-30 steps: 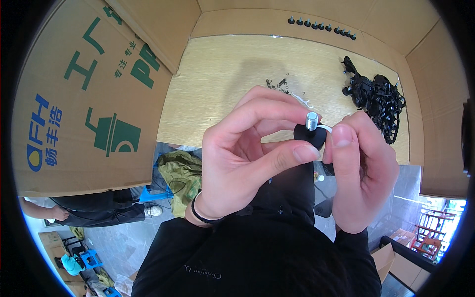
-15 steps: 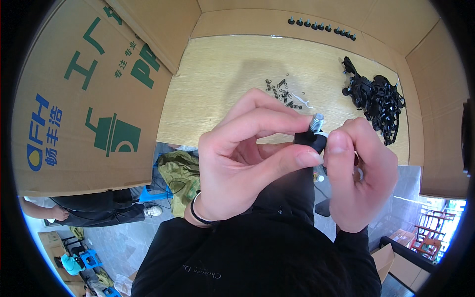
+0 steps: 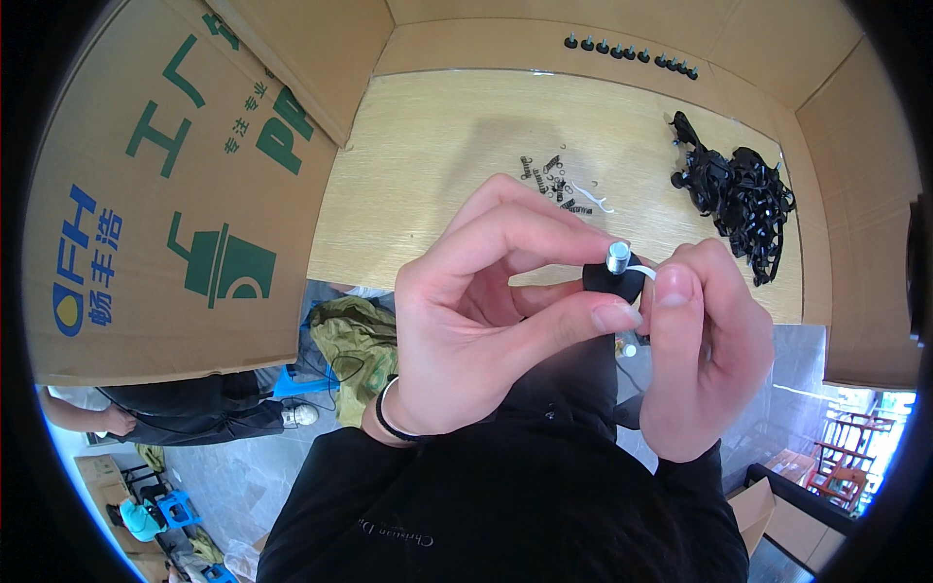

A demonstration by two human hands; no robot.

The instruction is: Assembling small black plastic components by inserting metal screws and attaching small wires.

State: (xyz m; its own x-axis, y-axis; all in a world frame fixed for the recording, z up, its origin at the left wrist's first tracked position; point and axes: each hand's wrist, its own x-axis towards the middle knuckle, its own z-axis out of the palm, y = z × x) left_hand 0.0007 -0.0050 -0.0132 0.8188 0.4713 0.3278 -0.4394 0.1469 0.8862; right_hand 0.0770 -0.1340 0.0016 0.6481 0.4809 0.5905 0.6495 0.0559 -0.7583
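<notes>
Cardboard (image 3: 165, 233) lettered green and blue flanks left hand (image 3: 462, 316).

Cardboard panel (image 3: 126, 248), green drink-cup print (image 3: 233, 260) facing us | crumpled olive cloth (image 3: 355, 335) near its lower corner | someone's white sneaker (image 3: 303, 415) on grey tiles (image 3: 243, 476) | blue stool (image 3: 179, 508) back there | reddish chairs (image 3: 844, 480) far right

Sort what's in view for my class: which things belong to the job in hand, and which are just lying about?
Job, likely:
black studded piece, in the left hand
white strip, in the right hand
row of similar pieces
tangled black heap
small dark pieces
white hooked piece

Lying about, apparently:
olive cloth
reddish chairs
</notes>
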